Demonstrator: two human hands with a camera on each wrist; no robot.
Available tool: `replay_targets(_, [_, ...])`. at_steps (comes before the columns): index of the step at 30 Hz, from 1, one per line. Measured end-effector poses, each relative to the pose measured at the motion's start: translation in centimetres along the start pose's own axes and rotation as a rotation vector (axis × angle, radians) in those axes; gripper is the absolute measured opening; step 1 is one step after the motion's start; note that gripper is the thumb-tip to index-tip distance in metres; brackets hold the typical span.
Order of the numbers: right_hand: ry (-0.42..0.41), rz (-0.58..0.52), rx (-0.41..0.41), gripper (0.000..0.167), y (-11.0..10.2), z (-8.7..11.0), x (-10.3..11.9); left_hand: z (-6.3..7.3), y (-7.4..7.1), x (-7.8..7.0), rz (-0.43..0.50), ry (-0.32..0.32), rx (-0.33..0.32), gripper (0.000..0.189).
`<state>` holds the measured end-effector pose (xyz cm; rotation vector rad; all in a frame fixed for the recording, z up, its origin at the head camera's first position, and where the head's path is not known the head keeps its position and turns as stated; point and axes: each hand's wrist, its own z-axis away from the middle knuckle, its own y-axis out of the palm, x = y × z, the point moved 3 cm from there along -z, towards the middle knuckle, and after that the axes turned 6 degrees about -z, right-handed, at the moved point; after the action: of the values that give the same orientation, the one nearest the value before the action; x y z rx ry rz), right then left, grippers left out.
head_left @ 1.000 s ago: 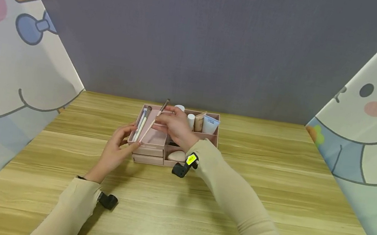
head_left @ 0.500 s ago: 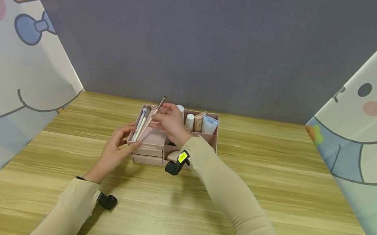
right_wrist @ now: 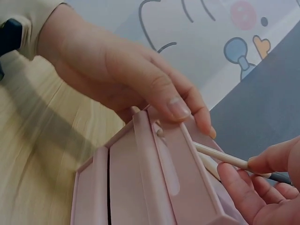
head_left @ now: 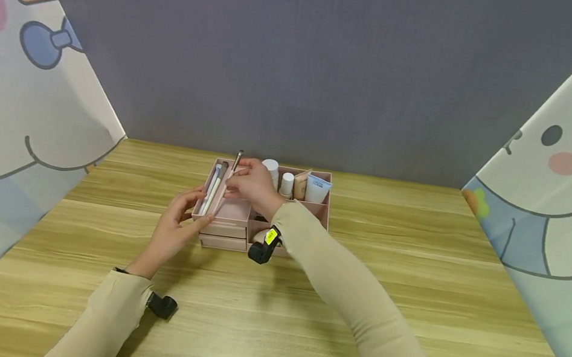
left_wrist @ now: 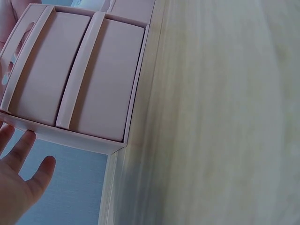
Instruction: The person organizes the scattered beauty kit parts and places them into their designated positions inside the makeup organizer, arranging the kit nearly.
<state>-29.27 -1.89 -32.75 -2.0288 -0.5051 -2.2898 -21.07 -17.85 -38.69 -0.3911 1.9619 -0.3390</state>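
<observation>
A thin brush (head_left: 233,170) is pinched in the right hand (head_left: 251,184) over the left tray of the pink organizer (head_left: 277,244) near the table's (head_left: 414,282) far edge, steadied by the left hand's (head_left: 173,228) curled fingers at its corner.

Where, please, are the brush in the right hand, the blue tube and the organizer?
brush (head_left: 237,160), head view, its bristle end.
blue tube (head_left: 318,190), head view, its body.
organizer (head_left: 226,230), head view, its drawer front.
</observation>
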Motion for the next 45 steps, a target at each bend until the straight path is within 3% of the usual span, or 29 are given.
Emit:
replay_targets(7, [-0.001,0.12,0.025,0.059,0.0,0.1,0.2,0.0,0.0,0.1,-0.002,0.002,-0.001,0.044])
replay_targets(15, [0.02,0.154,0.04,0.059,-0.2,0.3,0.4,0.0,0.0,0.0,0.007,-0.014,0.004,0.043])
replay_targets(30, [-0.02,0.017,0.091,0.051,-0.5,0.4,-0.1,-0.1,0.0,0.2,0.006,-0.007,0.002,0.043])
replay_targets(39, [-0.069,-0.139,0.188,0.045,-2.0,2.4,0.2,-0.1,0.1,0.4,0.009,-0.004,0.001,0.043])
replay_targets(45, [-0.085,-0.147,0.216,0.047,-3.4,3.4,0.5,-0.1,0.1,0.4,0.015,0.002,-0.004,0.044])
